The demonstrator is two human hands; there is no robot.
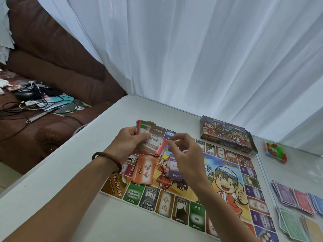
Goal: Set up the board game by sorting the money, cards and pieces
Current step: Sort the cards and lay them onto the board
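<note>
Our left hand (132, 143) is raised palm inward, fingers and thumb curled round a card stack (152, 136). Our right hand (185, 154) hovers just beside it, fingers loosely bent, thumb and forefinger nearly meeting; both forearms reach forward

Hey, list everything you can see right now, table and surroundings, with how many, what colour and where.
table: one, white, foreground
game board: one, multicoloured, flat on the table
orange cards: small pile, on the board's left part
purple card: one, under the right hand
game box: one, multicoloured, past the board's far edge
bag of pieces: one, red and green, right of the box
money piles: several, purple, red, blue, green, tan, right table edge
sofa: one, brown, left
cables and clutter: many, on the sofa seat
curtain: white, behind the table
bracelet: one, brown, left wrist
left-hand grip: holds a card stack
right-hand grip: fingers curled over the board; a pinch is unclear
</note>
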